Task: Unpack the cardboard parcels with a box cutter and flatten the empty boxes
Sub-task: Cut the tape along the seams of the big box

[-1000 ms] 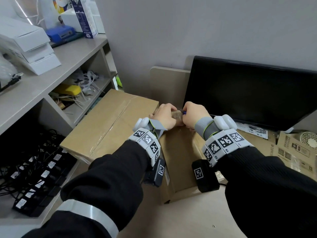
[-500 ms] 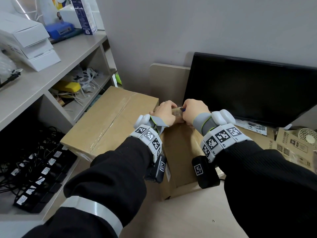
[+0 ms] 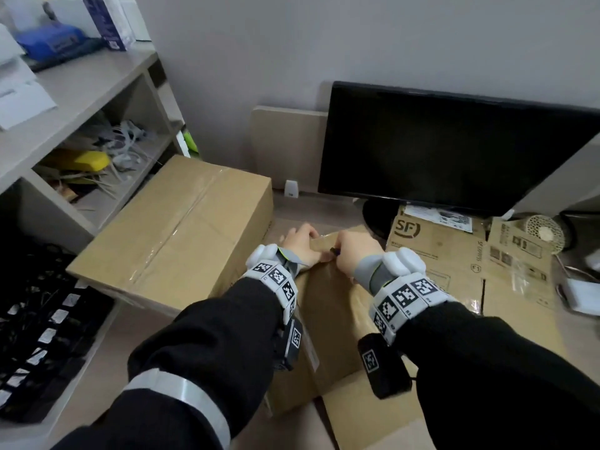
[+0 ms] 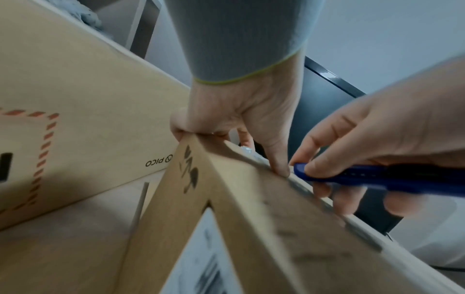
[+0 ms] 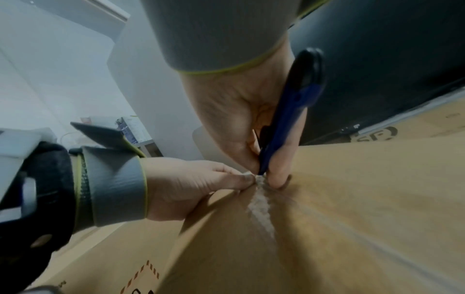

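Note:
A brown cardboard parcel [image 3: 334, 313] stands between my forearms, with a taped seam [image 5: 261, 210] running along its top. My left hand [image 3: 300, 245] grips the parcel's far top corner [image 4: 193, 139], fingers over the far edge and thumb [image 4: 279, 159] pressed on the top by the seam. My right hand [image 3: 355, 254] holds a blue box cutter [image 4: 372, 177], also visible as the blue box cutter [image 5: 284, 119], with its tip at the far end of the tape, right beside the left thumb. The blade itself is hidden.
A larger sealed carton [image 3: 175, 235] lies at the left, touching the parcel. Flattened SF boxes [image 3: 454, 254] lie at the right under a black monitor [image 3: 454, 151]. A shelf unit [image 3: 74, 102] with clutter stands at the left; a small white fan [image 3: 545, 233] sits far right.
Both hands stay together at the parcel's far top edge. The view has tilted down and closer, so the hands now sit lower in the picture and the flattened boxes show.

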A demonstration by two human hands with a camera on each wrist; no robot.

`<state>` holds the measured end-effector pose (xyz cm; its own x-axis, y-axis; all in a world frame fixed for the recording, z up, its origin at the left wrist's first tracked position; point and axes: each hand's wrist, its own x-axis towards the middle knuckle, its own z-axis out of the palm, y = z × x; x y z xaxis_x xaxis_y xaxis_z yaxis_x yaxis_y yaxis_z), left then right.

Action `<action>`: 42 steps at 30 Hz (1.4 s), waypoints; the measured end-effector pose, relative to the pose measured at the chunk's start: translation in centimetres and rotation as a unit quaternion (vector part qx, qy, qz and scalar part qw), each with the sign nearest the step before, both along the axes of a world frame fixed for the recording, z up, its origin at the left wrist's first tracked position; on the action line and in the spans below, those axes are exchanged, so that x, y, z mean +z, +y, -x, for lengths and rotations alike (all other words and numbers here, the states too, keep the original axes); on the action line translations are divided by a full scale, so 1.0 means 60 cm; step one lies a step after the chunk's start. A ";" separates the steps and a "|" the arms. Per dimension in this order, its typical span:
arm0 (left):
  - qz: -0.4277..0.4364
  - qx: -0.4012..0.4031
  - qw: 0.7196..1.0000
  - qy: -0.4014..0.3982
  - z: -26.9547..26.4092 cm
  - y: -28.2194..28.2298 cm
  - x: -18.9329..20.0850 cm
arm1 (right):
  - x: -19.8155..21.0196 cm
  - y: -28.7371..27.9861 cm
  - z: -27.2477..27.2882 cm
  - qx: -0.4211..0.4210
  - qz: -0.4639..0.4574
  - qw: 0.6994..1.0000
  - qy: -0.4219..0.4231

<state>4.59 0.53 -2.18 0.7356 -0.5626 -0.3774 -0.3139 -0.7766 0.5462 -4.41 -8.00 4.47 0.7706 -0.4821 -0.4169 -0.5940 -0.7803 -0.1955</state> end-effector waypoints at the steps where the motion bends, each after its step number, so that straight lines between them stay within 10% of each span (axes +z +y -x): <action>1: 0.001 -0.007 1.000 -0.001 -0.002 -0.003 0.002 | -0.005 -0.004 0.003 -0.003 0.000 1.000 -0.011; 38: -0.013 0.048 0.994 -0.094 0.068 0.008 -0.013 | -0.028 0.023 0.157 -0.004 -0.009 0.999 -0.034; 42: -0.061 -0.063 0.990 -0.111 0.116 -0.006 -0.009 | -0.026 0.024 0.158 -0.002 -0.013 0.999 -0.038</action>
